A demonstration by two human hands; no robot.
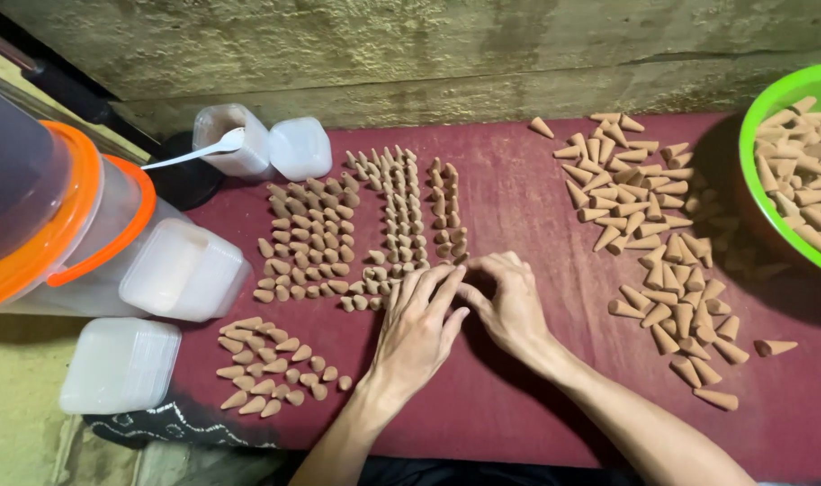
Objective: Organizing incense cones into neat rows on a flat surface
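1. Both hands are seen side by side on the maroon-covered worktop (536,396), the left hand (417,326) and the right hand (509,306) meeting at the fingertips.
2. The left hand's fingers are stretched out flat and close together; the right hand's fingers are curled inward toward the left. Whether a cone is pinched between them cannot be told, as the contact point is hidden.
3. The standing incense cones (361,229) are found directly beyond the fingertips, set upright in tight rows, points up. The nearest row end is touched or nearly touched by the left hand's fingertips, so the left hand is the nearer one.
4. The rows are run away from the hands, toward the concrete wall (410,54).
5. A loose heap of lying cones (653,243) is spread to the right of the right hand, well apart from it, the long axes pointing every way.
6. A green bowl (761,135) filled with more cones is placed further right, at the edge of the view.
7. A smaller group of lying cones (271,369) is seen left of the left wrist.
8. Clear plastic containers (185,270) and a white spoon (199,151) are kept to the far left.
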